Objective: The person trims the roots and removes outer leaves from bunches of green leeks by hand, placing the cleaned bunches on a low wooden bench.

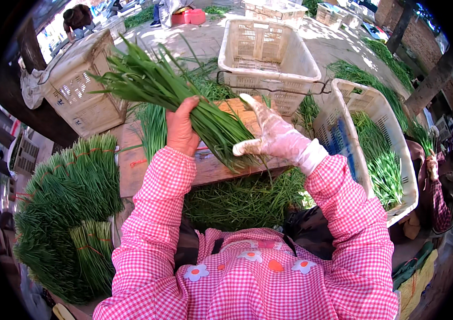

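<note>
A bundle of long green leafy stalks (146, 90) is gripped in my bare left hand (184, 128), slanting from upper left to lower right. My right hand (278, 140), in a whitish, soiled glove, is spread open beside the bundle's lower end, thumb and finger apart; whether they touch the leaves I cannot tell. Beneath lies a wooden board (136, 178) with more stalks (152, 125) on its left part. Banded bundles of greens (66, 208) are piled at my left. Loose trimmings (237, 200) lie below the board's near edge.
A pale crate (72, 90) stands upper left, another (269, 77) behind the board, and a third holding greens (405, 181) at right. A person (439, 192) at far right holds greens. Another person (77, 18) bends in the background. Tree trunks (429, 85) rise at right.
</note>
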Demonstrator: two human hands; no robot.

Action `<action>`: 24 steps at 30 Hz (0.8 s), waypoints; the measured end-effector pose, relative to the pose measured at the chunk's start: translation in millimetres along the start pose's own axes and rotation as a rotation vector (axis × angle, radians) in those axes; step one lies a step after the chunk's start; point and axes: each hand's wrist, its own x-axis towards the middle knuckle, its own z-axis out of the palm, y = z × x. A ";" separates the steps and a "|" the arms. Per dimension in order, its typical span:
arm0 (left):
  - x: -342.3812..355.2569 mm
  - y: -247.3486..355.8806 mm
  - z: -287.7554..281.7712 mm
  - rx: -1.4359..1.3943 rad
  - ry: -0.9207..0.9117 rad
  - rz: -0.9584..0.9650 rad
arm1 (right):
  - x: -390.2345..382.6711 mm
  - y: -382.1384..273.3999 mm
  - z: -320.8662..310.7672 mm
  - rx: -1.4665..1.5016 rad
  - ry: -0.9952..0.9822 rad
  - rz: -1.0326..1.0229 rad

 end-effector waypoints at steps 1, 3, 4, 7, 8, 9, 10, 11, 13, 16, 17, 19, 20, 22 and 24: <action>6.3 2.9 -20.8 -0.052 0.012 -0.002 | -13.7 17.9 8.6 0.040 -0.090 0.061; -1.2 15.9 -38.5 -0.214 -0.001 -0.058 | -39.2 37.5 24.6 0.153 -0.192 0.199; -3.3 21.9 -45.9 -0.300 0.009 -0.065 | -48.6 37.7 31.7 0.225 -0.200 0.270; -3.3 30.7 -71.1 -0.224 -0.018 -0.018 | -55.5 23.7 39.4 0.390 -0.377 0.420; -1.8 32.7 -77.5 -0.265 -0.041 -0.020 | -61.1 37.6 52.2 0.334 -0.294 0.327; -1.3 36.7 -84.0 -0.302 -0.061 -0.019 | -63.5 34.0 52.1 0.257 -0.252 0.272; 0.0 41.4 -89.0 -0.338 -0.087 -0.019 | -64.6 30.9 50.4 0.181 -0.203 0.216; 0.3 44.4 -91.9 -0.410 -0.081 0.004 | -66.7 36.6 51.5 0.411 -0.132 0.243; 0.0 52.7 -98.0 -0.581 -0.144 -0.006 | -67.7 45.7 37.7 0.669 0.075 0.368; -0.9 60.3 -109.4 -0.749 -0.212 -0.032 | -69.0 69.8 -0.8 1.121 0.551 0.416; -2.1 61.2 -105.3 -0.749 -0.212 -0.029 | -72.6 83.9 -2.4 1.022 0.618 0.408; -2.1 59.9 -98.7 -0.688 -0.215 -0.008 | -70.6 55.9 -2.4 0.766 0.603 0.265; -5.0 60.0 -96.0 -0.625 -0.213 0.015 | -66.3 22.7 3.8 0.712 0.470 0.281; -9.1 54.9 -90.7 -0.552 -0.199 0.024 | -59.4 -23.8 20.0 0.147 0.219 0.005; -8.6 51.1 -79.5 -0.523 -0.193 -0.007 | -49.4 -35.5 35.6 -0.015 0.070 -0.288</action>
